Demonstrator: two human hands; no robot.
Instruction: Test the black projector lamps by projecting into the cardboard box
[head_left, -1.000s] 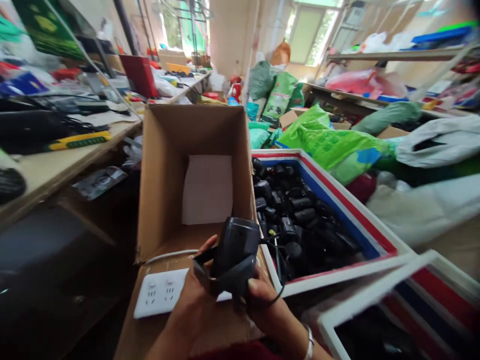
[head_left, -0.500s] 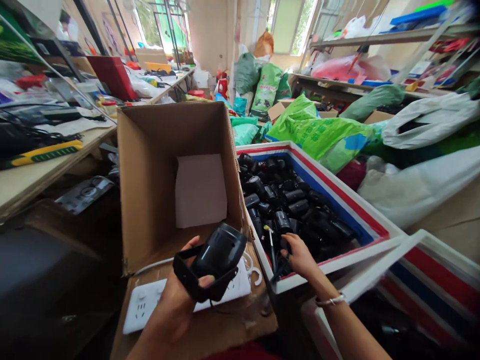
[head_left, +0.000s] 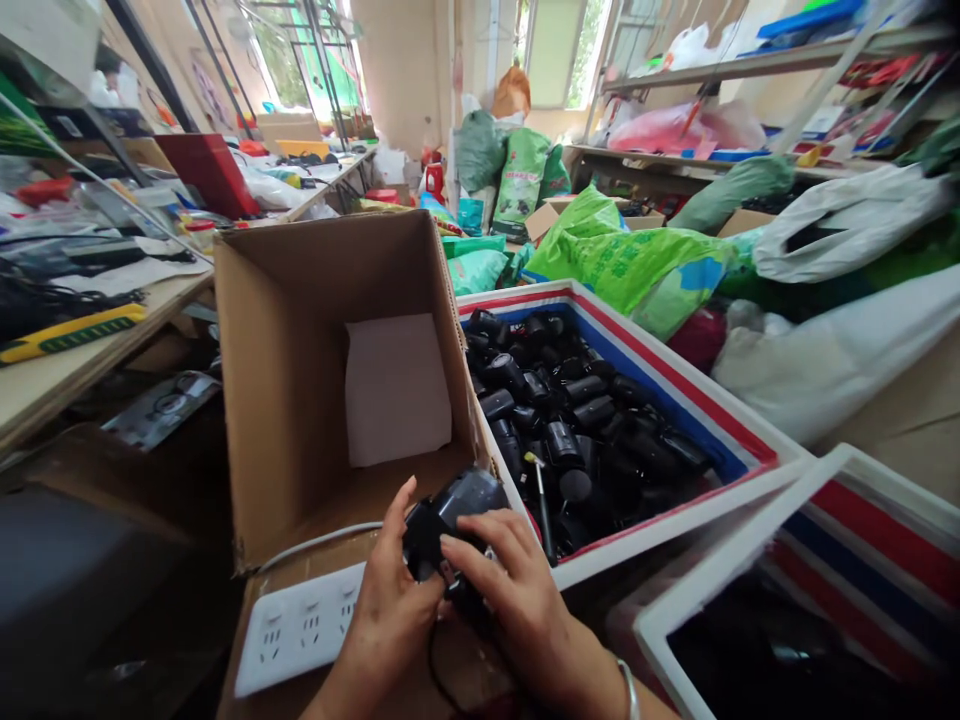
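My left hand (head_left: 390,605) grips a black cylindrical device (head_left: 474,492) with a bracket, just in front of the open cardboard box (head_left: 259,400). The fingers of my right hand (head_left: 521,590) are closed on the device's near side, and a small plug-like metal end shows between my hands. A thin black cable (head_left: 433,665) hangs below them. A white power strip (head_left: 292,628) lies to the left of my left hand. Many similar black devices (head_left: 562,440) fill a white-rimmed bin (head_left: 675,385) with red and blue stripes at the right. My palms hide part of the held device.
A stick with a yellow tip (head_left: 541,500) leans in the bin. Another striped bin (head_left: 847,510) stands at lower right. Green sacks (head_left: 637,255) are heaped behind, and a cluttered workbench (head_left: 45,385) runs along the left with a yellow-handled tool (head_left: 75,332).
My right hand has come out of the bin and moved left onto the device. The device has turned in my left hand, and the view has shifted slightly.
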